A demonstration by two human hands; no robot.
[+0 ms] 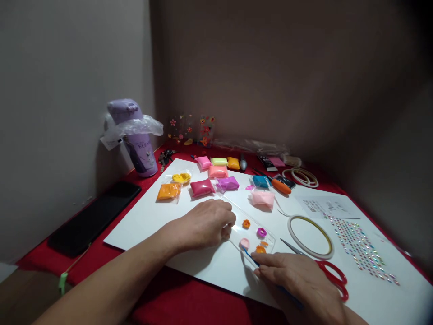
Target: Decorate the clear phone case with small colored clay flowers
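Observation:
A clear phone case (252, 234) lies on a white board (149, 223). My left hand (211, 223) is closed, fingers curled at the left end of the case. Between the fingers of my right hand (294, 275) is a thin blue modelling tool (249, 256). Its tip touches a pale pink piece of clay (244, 244) on the case. Around that piece sit an orange clay flower (246, 223), a purple clay flower (261, 232) and another orange clay piece (260, 249), partly behind my right hand.
Several clay packets, including a red one (202, 188) and a pale pink one (263, 199), lie behind the case. Red-handled scissors (333, 273), a tape roll (310, 237) and stick-on gems (360, 248) are at right. A black phone (94, 216) and purple tumbler (140, 151) stay left.

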